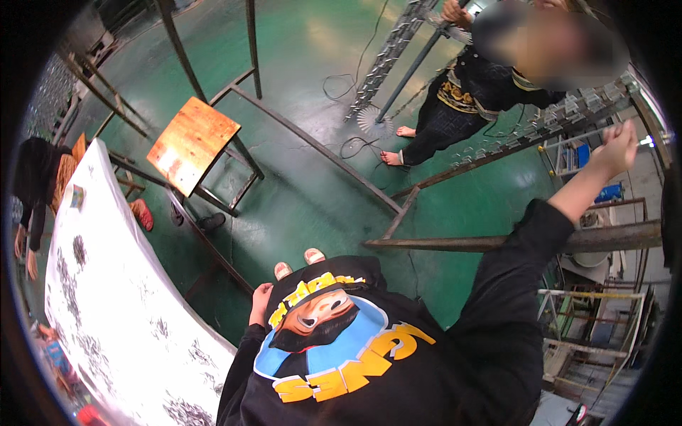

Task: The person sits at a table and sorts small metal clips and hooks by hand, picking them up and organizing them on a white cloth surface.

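Note:
My right hand (616, 149) is raised at the far right, its fingers closed in a fist beside a metal frame post (650, 135). What it grips, if anything, is too small to make out. Low at my left side, my left hand (261, 302) hangs by the hem of my black printed top (455, 355). Its fingers curl together, and their inner side is hidden. Just left of it spreads a white cloth (142, 284) with dark leaf-like patches. A small block-shaped thing (77, 196) sits near the cloth's far end.
A wooden stool (195, 145) stands ahead on the green floor (298, 213). Metal bars (312, 145) cross low in front of me. Beyond them, a barefoot person in black (455, 106) holds a pole by spiked rails (394, 53). Another person (35, 184) bends at the far left. Cables lie about.

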A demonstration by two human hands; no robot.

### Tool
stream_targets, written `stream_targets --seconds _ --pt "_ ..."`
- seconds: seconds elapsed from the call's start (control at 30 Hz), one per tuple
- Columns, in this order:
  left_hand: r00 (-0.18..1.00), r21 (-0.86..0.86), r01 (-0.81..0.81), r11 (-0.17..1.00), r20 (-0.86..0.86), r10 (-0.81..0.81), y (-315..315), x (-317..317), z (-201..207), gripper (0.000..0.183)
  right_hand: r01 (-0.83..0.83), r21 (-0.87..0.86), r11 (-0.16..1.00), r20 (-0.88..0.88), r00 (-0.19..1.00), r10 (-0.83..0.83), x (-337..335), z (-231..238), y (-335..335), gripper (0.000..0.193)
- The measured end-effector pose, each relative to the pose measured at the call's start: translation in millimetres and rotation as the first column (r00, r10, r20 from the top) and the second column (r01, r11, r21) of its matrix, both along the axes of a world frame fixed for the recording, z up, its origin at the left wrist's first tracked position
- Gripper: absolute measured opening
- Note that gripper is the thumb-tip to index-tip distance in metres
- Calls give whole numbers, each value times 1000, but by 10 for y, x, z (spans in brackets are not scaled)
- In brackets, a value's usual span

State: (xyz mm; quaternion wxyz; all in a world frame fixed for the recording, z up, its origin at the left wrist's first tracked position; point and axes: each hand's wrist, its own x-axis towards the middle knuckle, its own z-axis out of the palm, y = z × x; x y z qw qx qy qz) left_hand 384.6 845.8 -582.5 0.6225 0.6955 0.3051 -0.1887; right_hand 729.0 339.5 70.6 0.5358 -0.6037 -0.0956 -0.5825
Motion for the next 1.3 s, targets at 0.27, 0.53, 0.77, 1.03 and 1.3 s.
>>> stream_targets --seconds 0.27,0.53,0.77,1.03,1.3 --pt "995 19 -97 995 -32 98 -62 -370 151 30 -11 -162 987 -480 875 -69 -431 -2587 1247 9" --pt "971 119 -211 970 137 194 -26 -39 929 25 -851 262 455 -900 -46 433 -1622 -3838 2492 14" --pt "773 354 -627 694 395 497 77 -165 1988 26 -949 129 288 -960 -47 276 -1352 -3703 2853 16" --pt "288 417 -909 13 606 741 -472 -644 2226 20 -963 251 103 -942 -218 255 -1053 -4209 3022 16" --pt "231 583 -785 -208 588 775 -457 -1247 2256 19 -739 -51 -672 -845 -326 423 -2301 -4104 5017 8"
